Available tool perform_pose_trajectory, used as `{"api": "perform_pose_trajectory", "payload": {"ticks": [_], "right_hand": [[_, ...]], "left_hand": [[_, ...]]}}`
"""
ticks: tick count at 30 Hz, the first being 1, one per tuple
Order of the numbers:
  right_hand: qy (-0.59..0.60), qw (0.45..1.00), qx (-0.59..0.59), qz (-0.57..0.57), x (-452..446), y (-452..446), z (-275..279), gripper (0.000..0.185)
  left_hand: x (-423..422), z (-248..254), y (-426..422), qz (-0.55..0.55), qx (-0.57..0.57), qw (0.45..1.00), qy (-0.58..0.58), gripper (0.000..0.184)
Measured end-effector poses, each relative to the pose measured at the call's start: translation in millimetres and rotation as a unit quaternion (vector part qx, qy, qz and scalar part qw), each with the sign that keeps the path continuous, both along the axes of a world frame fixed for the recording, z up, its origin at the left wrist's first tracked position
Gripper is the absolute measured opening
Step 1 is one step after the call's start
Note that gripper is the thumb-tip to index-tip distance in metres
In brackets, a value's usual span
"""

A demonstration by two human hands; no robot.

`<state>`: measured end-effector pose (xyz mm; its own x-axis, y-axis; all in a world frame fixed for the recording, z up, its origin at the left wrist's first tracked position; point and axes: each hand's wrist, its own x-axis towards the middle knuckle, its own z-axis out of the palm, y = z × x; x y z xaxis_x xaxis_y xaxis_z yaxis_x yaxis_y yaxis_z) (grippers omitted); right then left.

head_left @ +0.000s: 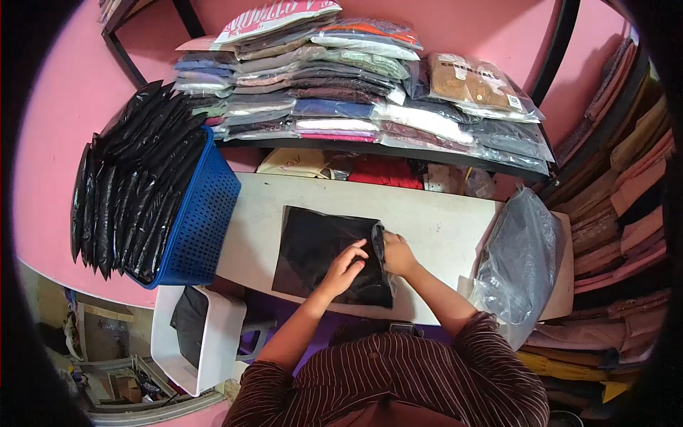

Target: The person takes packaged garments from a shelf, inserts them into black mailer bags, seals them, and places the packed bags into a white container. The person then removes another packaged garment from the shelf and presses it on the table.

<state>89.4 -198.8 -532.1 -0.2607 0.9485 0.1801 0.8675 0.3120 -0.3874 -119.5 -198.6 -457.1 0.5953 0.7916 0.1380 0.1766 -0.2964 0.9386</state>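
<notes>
A black folded item in a clear plastic bag (pixel 313 245) lies flat on the white table (pixel 249 213). My left hand (pixel 345 270) rests on its right part, fingers apart and pointing up and right. At the package's right edge my right hand (pixel 397 253) has its fingers curled around the raised, crumpled plastic edge. The fingertips of my right hand are partly hidden behind that edge.
At the left, a blue basket (pixel 206 213) is packed with black packages (pixel 128 185). Below it stands a white bin (pixel 167 320) with something black inside. Bagged clothes (pixel 334 107) fill the shelf. Clear plastic bags (pixel 519 263) lie at the right, beside hanging clothes (pixel 619 235).
</notes>
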Motion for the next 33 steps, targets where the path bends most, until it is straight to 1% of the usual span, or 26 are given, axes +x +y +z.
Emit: {"api": "perform_pose_trajectory", "payload": {"ticks": [1,2,3,4,5,6,7,9,11,12,13,15,17,18,19,21,22,23,24,25,27,28,29,31,32,33], "right_hand": [[-0.001,1.000,0.001,-0.003,8.7,-11.6,4.0,0.045],[0.002,0.995,0.086,-0.046,18.3,-24.2,8.5,0.040],[0.004,0.982,0.168,-0.089,26.1,-37.7,15.6,0.037],[0.002,0.982,0.167,-0.093,34.4,-50.7,16.6,0.037],[0.073,0.992,0.027,-0.099,41.6,-64.0,16.3,0.036],[0.143,0.978,-0.113,-0.103,44.0,-76.4,13.3,0.035],[0.284,0.946,-0.117,-0.098,39.7,-85.5,0.6,0.034],[0.486,0.820,-0.291,-0.089,28.2,-96.7,-20.7,0.036],[0.451,0.836,-0.297,-0.097,13.7,-107.5,-7.0,0.032],[0.378,0.864,-0.311,-0.118,11.7,-108.2,-5.4,0.026],[0.380,0.862,-0.310,-0.125,13.6,-111.4,-21.9,0.026],[0.443,0.835,-0.322,-0.053,16.1,-114.2,-49.4,0.022],[0.440,0.824,-0.350,-0.066,26.0,-123.2,-58.8,0.019],[0.472,0.799,-0.367,-0.059,30.4,-128.7,-53.2,0.018],[0.502,0.773,-0.384,-0.051,34.9,-134.2,-50.8,0.017],[0.529,0.760,-0.375,-0.047,39.8,-145.8,-45.8,0.015],[0.518,0.778,-0.353,-0.040,41.4,-150.8,-46.2,0.015],[0.506,0.796,-0.332,-0.033,43.0,-157.4,-46.6,0.014],[0.467,0.824,-0.319,-0.042,46.7,-162.6,-64.3,0.011],[0.467,0.824,-0.317,-0.046,46.8,-166.3,-61.0,0.011],[0.535,0.773,-0.320,-0.117,46.4,-174.4,-54.8,0.011],[0.535,0.773,-0.318,-0.120,46.8,-177.3,-61.2,0.011],[0.565,0.757,-0.305,-0.121,48.1,-180.6,-67.2,0.010],[0.593,0.742,-0.288,-0.124,52.8,-189.7,-73.0,0.010],[0.592,0.744,-0.281,-0.130,56.2,-193.9,-73.1,0.009],[0.591,0.747,-0.272,-0.135,60.3,-196.8,-71.8,0.009]], "left_hand": [[-2.0,-1.5,0.1,0.046,0.018,0.999,0.010,0.019],[-8.6,-9.4,1.2,0.054,0.028,0.997,0.052,0.034],[-11.2,-14.8,1.6,0.051,0.027,0.997,0.051,0.034],[-13.3,-20.1,1.5,0.062,0.086,0.984,0.146,0.040],[-15.3,-25.3,1.1,0.072,0.144,0.958,0.239,0.046],[-17.3,-33.7,1.7,0.041,0.136,0.951,0.275,0.057],[-14.8,-38.9,1.3,0.038,0.137,0.951,0.274,0.057],[-10.1,-50.9,-1.0,-0.017,0.168,0.916,0.364,0.063],[-8.0,-78.7,-3.6,-0.047,0.168,0.908,0.382,0.070],[-6.1,-90.8,-6.6,-0.035,0.184,0.894,0.406,0.072],[-3.8,-98.9,-9.4,-0.024,0.200,0.880,0.429,0.074],[5.7,-103.6,-12.1,-0.019,0.222,0.873,0.434,0.077],[17.5,-97.5,-18.0,-0.010,0.177,0.857,0.484,0.078],[23.1,-95.8,-22.6,0.008,0.244,0.831,0.500,0.077],[31.1,-85.2,-23.8,0.004,0.247,0.830,0.500,0.077],[49.4,-59.4,-15.3,-0.047,0.127,0.833,0.536,0.071],[58.7,-46.2,-5.3,-0.076,0.116,0.828,0.543,0.062],[65.7,-45.1,6.1,-0.080,0.120,0.828,0.542,0.062],[70.7,-48.3,18.0,-0.049,0.155,0.847,0.507,0.058],[75.5,-52.9,30.6,-0.019,0.187,0.863,0.470,0.055],[84.3,-63.3,59.8,0.026,0.290,0.884,0.365,0.054],[89.8,-69.4,70.5,0.044,0.300,0.888,0.345,0.057],[95.7,-75.4,80.8,0.042,0.300,0.889,0.343,0.057],[106.3,-93.1,99.2,0.015,0.185,0.909,0.373,0.063],[111.1,-103.5,104.1,0.024,0.195,0.919,0.341,0.055],[115.4,-102.7,106.8,0.022,0.198,0.920,0.338,0.055]]}}
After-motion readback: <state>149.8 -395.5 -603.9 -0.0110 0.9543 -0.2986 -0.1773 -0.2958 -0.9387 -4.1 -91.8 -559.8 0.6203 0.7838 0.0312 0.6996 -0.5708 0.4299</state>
